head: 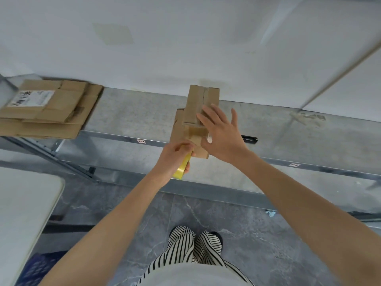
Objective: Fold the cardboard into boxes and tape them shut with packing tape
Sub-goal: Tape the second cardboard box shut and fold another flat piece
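item: your left hand (175, 156), arm reaching forward, fingers curled tight round a yellow tape roll (181, 169), roll held on edge just at the near end of the cardboard box (195, 104). item: your right hand (221, 137), arm stretched forward from the right, palm down, fingers straight and spread, holding nothing, laid over the box's right side; whether it presses cannot be told. item: the box, brown, narrow, lying on the grey metal shelf (134, 120) by the white wall, a strip of clear tape (194, 133) across its near part. item: stack of flat cardboard (47, 112), far left on the same shelf, well apart from the box. item: small black object (250, 139), on the shelf just behind your right hand.
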The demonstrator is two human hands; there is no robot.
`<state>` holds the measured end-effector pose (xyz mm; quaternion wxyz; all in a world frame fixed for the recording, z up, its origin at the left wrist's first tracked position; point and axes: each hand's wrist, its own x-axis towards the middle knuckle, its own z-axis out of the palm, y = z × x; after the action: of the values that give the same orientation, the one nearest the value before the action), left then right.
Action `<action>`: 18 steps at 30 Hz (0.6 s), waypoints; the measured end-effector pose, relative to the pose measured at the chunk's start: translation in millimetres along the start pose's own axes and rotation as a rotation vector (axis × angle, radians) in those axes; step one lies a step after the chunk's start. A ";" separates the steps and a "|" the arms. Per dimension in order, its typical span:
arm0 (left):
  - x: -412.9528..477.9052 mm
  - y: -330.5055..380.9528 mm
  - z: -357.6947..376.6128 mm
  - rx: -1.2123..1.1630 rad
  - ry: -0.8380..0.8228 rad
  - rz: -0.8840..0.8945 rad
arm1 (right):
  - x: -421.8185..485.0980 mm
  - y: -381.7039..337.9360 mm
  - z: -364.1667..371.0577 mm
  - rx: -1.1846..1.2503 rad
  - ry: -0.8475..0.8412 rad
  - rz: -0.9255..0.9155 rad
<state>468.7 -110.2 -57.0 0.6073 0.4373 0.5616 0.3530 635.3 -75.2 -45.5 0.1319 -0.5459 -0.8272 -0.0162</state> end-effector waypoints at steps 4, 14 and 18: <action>-3.7 12.9 -4.1 0.003 -0.048 0.045 | -4.4 -18.9 -17.1 0.215 0.224 -0.085; -12.8 38.5 -12.2 0.003 -0.177 0.073 | 4.3 -38.2 -35.8 0.519 0.083 0.019; -17.2 51.2 -12.7 0.061 -0.203 0.088 | 5.8 -37.0 -40.1 0.531 0.108 -0.006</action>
<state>457.3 -105.5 -2.9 0.6313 0.5131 0.4880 0.3162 607.6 -91.8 -1.2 0.3144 -0.4880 -0.7960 0.1718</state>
